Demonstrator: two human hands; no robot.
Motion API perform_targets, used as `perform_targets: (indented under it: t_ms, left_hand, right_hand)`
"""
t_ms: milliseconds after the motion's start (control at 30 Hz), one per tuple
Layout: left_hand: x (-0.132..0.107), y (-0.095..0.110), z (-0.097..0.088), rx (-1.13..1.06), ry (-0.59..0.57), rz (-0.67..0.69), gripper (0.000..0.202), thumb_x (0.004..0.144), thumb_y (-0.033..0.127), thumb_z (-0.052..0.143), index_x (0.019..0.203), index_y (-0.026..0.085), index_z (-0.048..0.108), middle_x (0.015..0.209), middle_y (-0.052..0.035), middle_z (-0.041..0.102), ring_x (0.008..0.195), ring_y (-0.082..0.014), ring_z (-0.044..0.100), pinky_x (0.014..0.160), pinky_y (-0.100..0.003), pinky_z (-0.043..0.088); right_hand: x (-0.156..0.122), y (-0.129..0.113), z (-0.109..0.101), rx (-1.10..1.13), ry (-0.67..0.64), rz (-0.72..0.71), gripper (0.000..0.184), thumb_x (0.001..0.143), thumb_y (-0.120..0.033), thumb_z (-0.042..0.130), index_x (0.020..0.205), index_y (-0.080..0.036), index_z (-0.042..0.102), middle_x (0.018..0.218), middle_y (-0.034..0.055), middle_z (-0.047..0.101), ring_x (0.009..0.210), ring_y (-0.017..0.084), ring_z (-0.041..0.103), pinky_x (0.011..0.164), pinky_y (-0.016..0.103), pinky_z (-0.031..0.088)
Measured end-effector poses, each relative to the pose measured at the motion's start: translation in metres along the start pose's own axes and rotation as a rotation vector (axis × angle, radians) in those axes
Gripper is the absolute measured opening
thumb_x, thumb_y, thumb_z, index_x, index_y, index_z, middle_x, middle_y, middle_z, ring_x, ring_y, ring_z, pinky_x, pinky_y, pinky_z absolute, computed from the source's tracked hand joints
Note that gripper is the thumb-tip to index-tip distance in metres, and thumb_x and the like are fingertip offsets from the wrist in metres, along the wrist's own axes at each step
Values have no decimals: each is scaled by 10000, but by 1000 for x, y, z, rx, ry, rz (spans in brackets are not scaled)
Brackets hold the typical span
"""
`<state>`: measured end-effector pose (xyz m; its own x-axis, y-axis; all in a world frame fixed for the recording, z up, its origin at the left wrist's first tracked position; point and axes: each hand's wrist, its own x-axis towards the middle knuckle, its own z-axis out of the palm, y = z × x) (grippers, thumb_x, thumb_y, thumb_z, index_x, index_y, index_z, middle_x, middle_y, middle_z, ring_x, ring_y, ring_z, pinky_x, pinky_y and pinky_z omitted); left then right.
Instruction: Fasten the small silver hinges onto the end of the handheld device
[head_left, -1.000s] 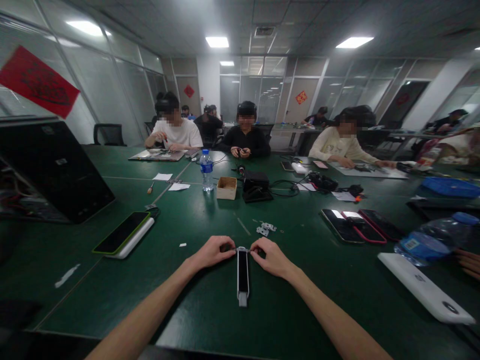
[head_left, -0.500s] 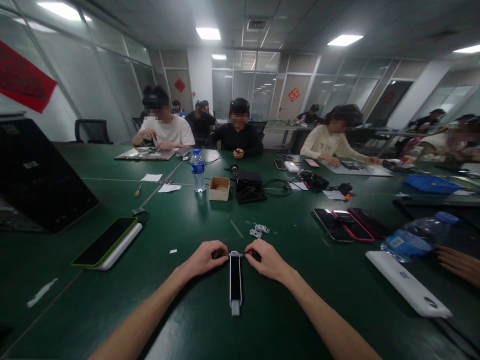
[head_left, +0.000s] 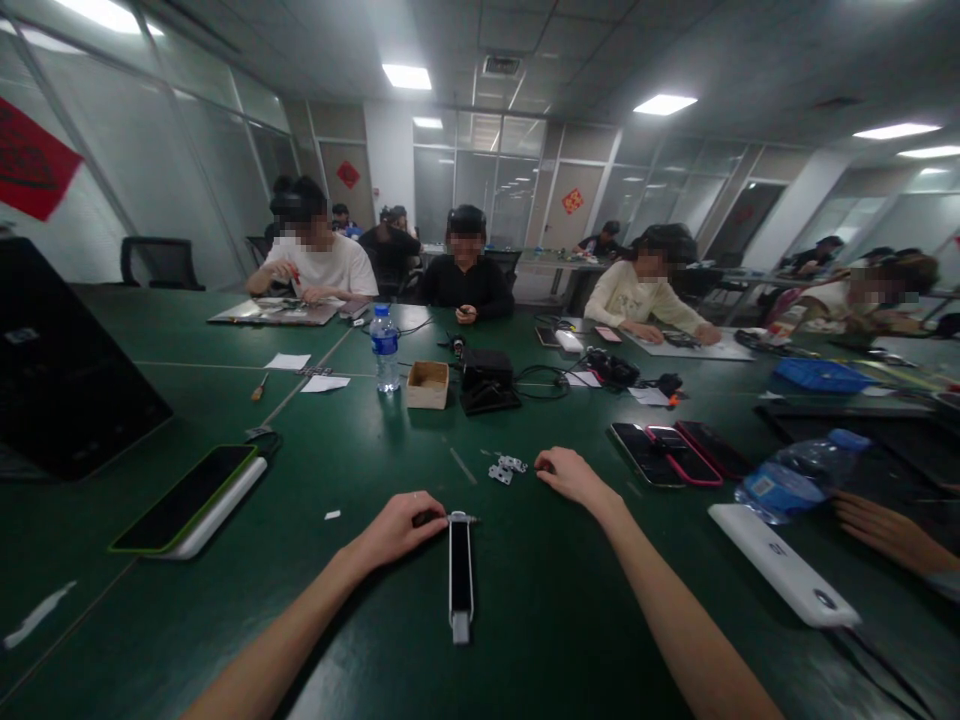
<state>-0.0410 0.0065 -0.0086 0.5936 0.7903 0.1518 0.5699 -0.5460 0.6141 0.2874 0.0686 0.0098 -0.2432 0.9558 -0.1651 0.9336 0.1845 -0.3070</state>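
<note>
A narrow black slab with a white frame (head_left: pixel 461 570) lies lengthwise on the green table, a pale grey tab at its near end. A short thin rod (head_left: pixel 472 519) pokes out to the right at its far end. My left hand (head_left: pixel 405 528) is closed in a pinch at that end's left corner; the fingers hide exactly what they grip. Farther forward, my right hand (head_left: pixel 576 477) has its fingers curled together, just right of a small pile of silvery-white flat pieces (head_left: pixel 508 468). Whether anything is in those fingertips is hidden.
Beyond the pieces stand a small open box (head_left: pixel 428 386), a water bottle (head_left: pixel 385 350) and a black device (head_left: pixel 486 375) with cables. Phones (head_left: pixel 646 454) and a white power bank (head_left: pixel 784 562) lie right; a green-edged phone (head_left: pixel 187 498) lies left. Another person's hand (head_left: pixel 889 530) rests far right.
My right hand has left the slab's far end and moved forward and right to the small pieces. My left hand stays at the slab. The whole view has shifted slightly.
</note>
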Motion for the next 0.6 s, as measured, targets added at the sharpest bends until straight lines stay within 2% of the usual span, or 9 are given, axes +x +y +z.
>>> perform_targets:
  t_ms: [133,233,367,467,600]
  left_hand:
    - [0,-3,2,6,6,2,210,891,350,543,936,176,651,832,-15,620,719,-136,563,665,-229,430]
    - [-1,-3,2,13,2,2,221,894,361,538,942,175,648,812,-9,610,701,-133,553,645,-225,423]
    - [-1,-2,0,15,-8,4,219,897,358,534,947,178,647,821,-8,610,695,-130,549,639,-224,419]
    - [-1,0,-1,16,-4,2,205,891,345,543,946,178,648,826,-10,616,708,-133,555,649,-225,419]
    - [-1,2,-2,14,-9,-9,188,881,326,556,942,176,650,813,-10,611,700,-131,554,645,-223,418]
  right_hand:
    - [5,-2,-2,-12,-17,0,166,829,-218,542,937,-189,665,975,50,653,864,151,609,719,221,426]
    - [10,-4,-2,-29,-2,6,172,801,-223,575,947,-186,657,965,50,650,853,154,606,720,226,421]
    - [19,-14,-2,9,58,-78,262,814,-280,583,1049,-179,635,1024,69,634,905,161,590,764,230,416]
    - [25,-24,-3,9,39,-132,268,818,-300,581,1044,-174,650,995,71,647,909,170,585,768,232,411]
    - [27,-34,-6,35,-9,-169,240,787,-232,593,1010,-188,670,1002,54,657,906,160,592,753,216,406]
